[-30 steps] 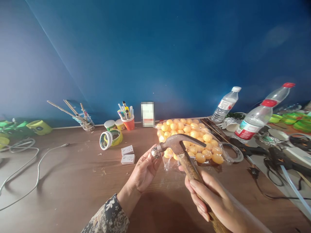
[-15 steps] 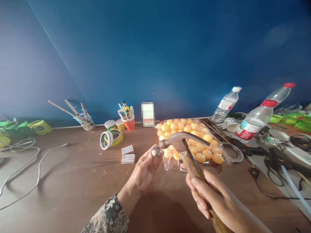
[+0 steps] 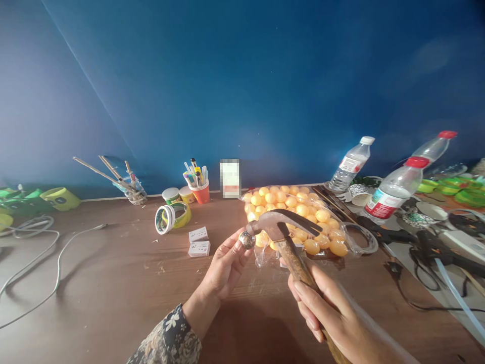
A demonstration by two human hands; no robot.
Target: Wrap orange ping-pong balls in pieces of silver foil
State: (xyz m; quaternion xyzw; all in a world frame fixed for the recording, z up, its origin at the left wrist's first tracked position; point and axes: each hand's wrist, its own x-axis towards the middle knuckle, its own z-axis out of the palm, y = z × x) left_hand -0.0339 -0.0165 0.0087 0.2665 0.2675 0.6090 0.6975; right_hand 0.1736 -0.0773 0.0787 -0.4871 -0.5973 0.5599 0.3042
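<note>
A small shiny metal ball (image 3: 247, 240) is pinched between the thumb and fingers of my left hand (image 3: 226, 265), raised over the table. My right hand (image 3: 328, 303) is wrapped round the wooden handle of a claw hammer (image 3: 278, 225). The hammer's striking face is right by the ball's upper right side; whether they touch I cannot tell. The claw points to the right. Behind the hammer lies a clear plastic bag of orange balls (image 3: 295, 202), partly hidden by the hammer head.
Two small white boxes (image 3: 199, 248) lie left of my left hand. Farther back are a tipped white tub (image 3: 165, 219) and an orange cup of pens (image 3: 199, 192). Plastic bottles (image 3: 394, 189) and black cables (image 3: 409, 298) are at the right; a grey cable (image 3: 60, 268) runs along the left.
The hammer head has dipped and shifted slightly left. The metal ball has turned or moved a little to the right in my left hand. Both grips stay the same.
</note>
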